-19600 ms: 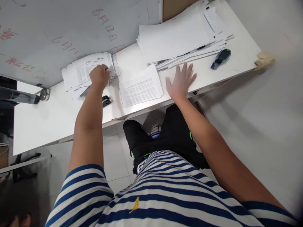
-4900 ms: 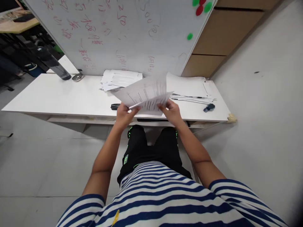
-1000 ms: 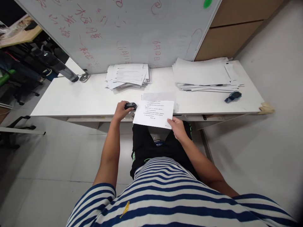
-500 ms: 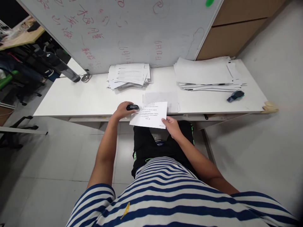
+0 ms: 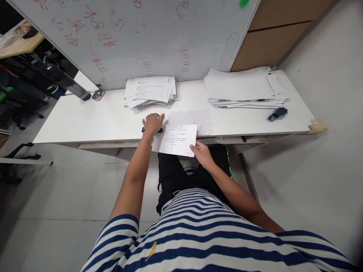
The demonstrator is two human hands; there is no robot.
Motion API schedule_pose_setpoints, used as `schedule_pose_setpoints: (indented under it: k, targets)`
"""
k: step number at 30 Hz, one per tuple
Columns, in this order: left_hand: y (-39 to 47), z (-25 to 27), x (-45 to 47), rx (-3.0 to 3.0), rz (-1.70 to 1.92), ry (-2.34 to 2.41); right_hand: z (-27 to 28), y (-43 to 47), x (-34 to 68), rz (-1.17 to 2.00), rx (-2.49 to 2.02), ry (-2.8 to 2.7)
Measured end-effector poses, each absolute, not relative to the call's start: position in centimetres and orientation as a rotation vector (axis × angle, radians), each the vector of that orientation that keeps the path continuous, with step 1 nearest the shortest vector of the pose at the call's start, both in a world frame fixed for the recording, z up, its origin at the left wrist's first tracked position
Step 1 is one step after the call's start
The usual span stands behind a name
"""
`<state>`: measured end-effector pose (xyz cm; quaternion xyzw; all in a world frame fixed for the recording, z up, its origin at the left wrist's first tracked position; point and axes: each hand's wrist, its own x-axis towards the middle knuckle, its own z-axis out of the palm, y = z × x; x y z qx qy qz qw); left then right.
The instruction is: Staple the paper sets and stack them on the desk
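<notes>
A printed sheet of white paper [image 5: 177, 139] is pinched at its lower right corner by my right hand [image 5: 202, 153]. Its upper left part reaches a black stapler [image 5: 160, 130] on the desk's front edge. Over that stapler lies my left hand [image 5: 152, 122], fingers spread and pointing away from me. The hand and wrist hide the stapler's middle, so how firmly they press on it cannot be seen. Just behind the held sheet, more thin paper [image 5: 184, 117] rests flat on the white desk [image 5: 113, 121].
A stack of paper [image 5: 153, 90] stands at the back left, and a larger stack [image 5: 238, 88] at the back right. A dark blue gadget [image 5: 278, 113] lies on the right. A bottle [image 5: 62, 81] and a rounded silver object [image 5: 98, 95] are far left. Behind rises a whiteboard [image 5: 161, 37].
My left hand has gone from gripping the stapler's side to lying over its top with fingers spread. The right hand still pinches the sheet. The view has shifted slightly.
</notes>
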<state>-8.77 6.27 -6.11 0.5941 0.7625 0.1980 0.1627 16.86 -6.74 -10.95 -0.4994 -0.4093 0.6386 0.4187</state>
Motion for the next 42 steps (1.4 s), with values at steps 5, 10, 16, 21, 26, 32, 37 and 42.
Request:
schedule_pose_setpoints:
  k: [5,10,16,21,26,32,37,42]
  targets:
    - [5.8,-6.1,-8.3,1.745,0.365,2.289,-11.1,-6.9,16.8,1.585,-1.274,-1.051]
    - [5.8,-5.9,-7.9,1.753,0.286,2.322,-11.3,-7.1,16.7,1.584,-1.277,-1.070]
    - [6.1,-6.3,-7.8,1.783,0.266,2.334,-12.1,-7.2,16.7,1.608,-1.238,-1.033]
    - [6.1,-6.6,-7.8,1.807,0.277,2.343,-12.5,-7.2,16.6,1.616,-1.223,-1.017]
    - [6.1,-7.0,-7.6,1.830,0.256,2.365,-12.2,-7.3,16.7,1.630,-1.219,-1.015]
    - [5.9,-7.7,-7.2,1.885,0.324,2.365,-12.1,-7.4,16.6,1.609,-1.242,-1.017]
    - [6.0,-7.9,-7.4,1.865,0.398,2.346,-12.2,-7.6,16.5,1.612,-1.232,-1.033]
    - [6.7,-7.6,-8.4,1.716,0.582,2.279,-12.2,-7.6,16.4,1.632,-1.311,-1.092]
